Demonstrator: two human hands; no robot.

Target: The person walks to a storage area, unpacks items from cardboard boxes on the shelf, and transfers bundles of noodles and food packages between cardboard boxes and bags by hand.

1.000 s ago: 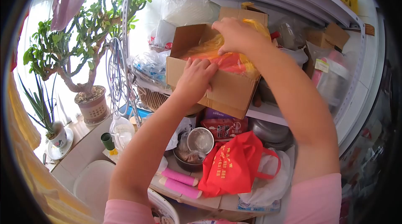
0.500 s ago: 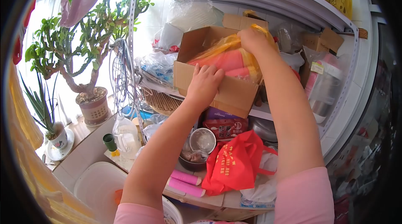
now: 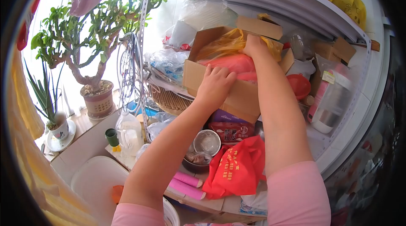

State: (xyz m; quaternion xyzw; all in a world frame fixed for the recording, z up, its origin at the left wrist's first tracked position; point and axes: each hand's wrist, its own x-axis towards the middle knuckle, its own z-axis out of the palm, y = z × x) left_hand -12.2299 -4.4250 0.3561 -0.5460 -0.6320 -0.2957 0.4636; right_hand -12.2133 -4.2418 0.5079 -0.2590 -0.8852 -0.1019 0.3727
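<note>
A cardboard box (image 3: 242,100) with raised flaps rests on the middle shelf, tilted towards me. Over its front rim my left hand (image 3: 215,85) is hooked, the fingers bent across the edge and gripping the wall. Inside the box, my right hand (image 3: 254,45) is closed on a thin yellow plastic bag (image 3: 220,45); its fingertips are partly hidden. Under the yellow plastic lies a smooth red-pink bundle (image 3: 231,63), whose kind I cannot make out.
Below are a red cloth bag (image 3: 235,167), a metal bowl (image 3: 207,142) and pink rolls (image 3: 185,186). Clear plastic bags (image 3: 167,63) lie left of the box; a red bowl (image 3: 298,86) and a bottle (image 3: 330,99) are right. Potted plants (image 3: 96,99) stand by the window.
My right hand has moved down and inward with the yellow bag, which now lies further back in the box. My left hand keeps its place on the rim. The view has shifted slightly.
</note>
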